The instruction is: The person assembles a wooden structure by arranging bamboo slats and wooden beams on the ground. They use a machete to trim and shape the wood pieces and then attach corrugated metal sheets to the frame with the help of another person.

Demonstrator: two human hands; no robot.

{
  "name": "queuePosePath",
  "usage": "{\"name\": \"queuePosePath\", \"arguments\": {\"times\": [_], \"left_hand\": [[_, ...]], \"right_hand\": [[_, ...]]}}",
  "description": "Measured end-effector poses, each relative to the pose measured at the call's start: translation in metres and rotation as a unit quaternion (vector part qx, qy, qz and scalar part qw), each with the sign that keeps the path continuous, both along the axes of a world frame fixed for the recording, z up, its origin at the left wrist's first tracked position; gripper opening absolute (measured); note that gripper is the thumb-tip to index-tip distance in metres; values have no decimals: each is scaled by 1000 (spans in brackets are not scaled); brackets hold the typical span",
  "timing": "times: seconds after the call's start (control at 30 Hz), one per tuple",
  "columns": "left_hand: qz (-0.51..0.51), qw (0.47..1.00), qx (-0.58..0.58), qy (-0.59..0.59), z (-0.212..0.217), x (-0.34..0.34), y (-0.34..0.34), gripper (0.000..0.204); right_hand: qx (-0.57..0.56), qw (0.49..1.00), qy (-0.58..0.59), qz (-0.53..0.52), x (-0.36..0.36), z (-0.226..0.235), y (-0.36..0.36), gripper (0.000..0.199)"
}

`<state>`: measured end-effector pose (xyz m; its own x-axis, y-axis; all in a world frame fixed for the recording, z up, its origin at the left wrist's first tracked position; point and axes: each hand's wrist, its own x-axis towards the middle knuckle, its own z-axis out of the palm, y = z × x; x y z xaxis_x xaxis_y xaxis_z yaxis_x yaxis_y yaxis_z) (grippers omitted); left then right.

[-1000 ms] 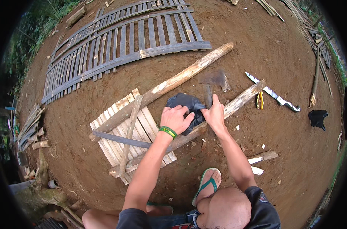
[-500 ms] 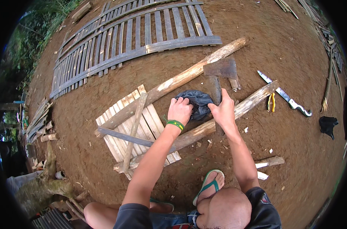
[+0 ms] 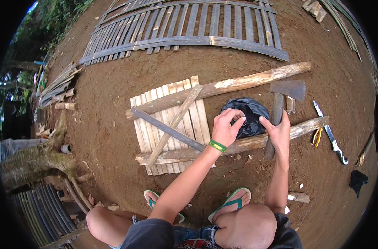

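Head view: your left hand [image 3: 225, 128] is curled with its fingertips pinching the near edge of the black plastic bag [image 3: 248, 116]. Your right hand [image 3: 279, 132] rests just beside the bag's right edge, fingers loosely bent toward the bag; whether it grips the plastic cannot be told.

The bag sits on the bare earth between two rough poles. The upper pole [image 3: 222, 88] runs from the slat panel up to the right; the lower pole [image 3: 243, 144] passes beneath both wrists. These poles bound the bag above and below.

An axe [image 3: 280, 106] lies to the right, its head beyond the bag, its handle touching your right hand's outer edge and crossing the lower pole. A machete [image 3: 330, 133] and yellow-handled pliers [image 3: 317, 137] lie further right, well apart from the hands.

The pale slat panel [image 3: 155, 124] borders the bag on the left. Open dirt ground [image 3: 110, 108] extends left of the panel and below the lower pole toward your sandals [image 3: 232, 201].
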<state>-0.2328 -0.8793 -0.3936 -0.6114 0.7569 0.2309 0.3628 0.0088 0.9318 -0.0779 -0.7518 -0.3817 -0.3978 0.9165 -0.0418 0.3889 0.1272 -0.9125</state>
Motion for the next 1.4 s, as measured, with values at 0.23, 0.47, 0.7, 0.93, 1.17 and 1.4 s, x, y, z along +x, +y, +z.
{"name": "queuePosePath", "arguments": {"times": [0.23,0.47,0.7,0.93,1.17,1.4], "left_hand": [[158,899,104,-396,-4,-46,-135,16],[125,942,79,-302,23,-37,-103,13],[247,965,16,-87,24,-22,-114,13],[462,884,-62,-5,-58,-52,-310,18],[422,904,-71,-17,-69,-71,-338,18],[361,919,-99,121,-66,-72,-342,16]], "right_hand": [[-38,995,91,19,-26,37,-38,44],[-55,972,216,76,-57,54,-49,25],[-46,968,226,101,3,60,-67,22],[-127,956,110,242,-16,52,-154,24],[-176,907,17,382,-58,47,-228,22],[-150,901,-32,407,-69,31,-263,25]]}}
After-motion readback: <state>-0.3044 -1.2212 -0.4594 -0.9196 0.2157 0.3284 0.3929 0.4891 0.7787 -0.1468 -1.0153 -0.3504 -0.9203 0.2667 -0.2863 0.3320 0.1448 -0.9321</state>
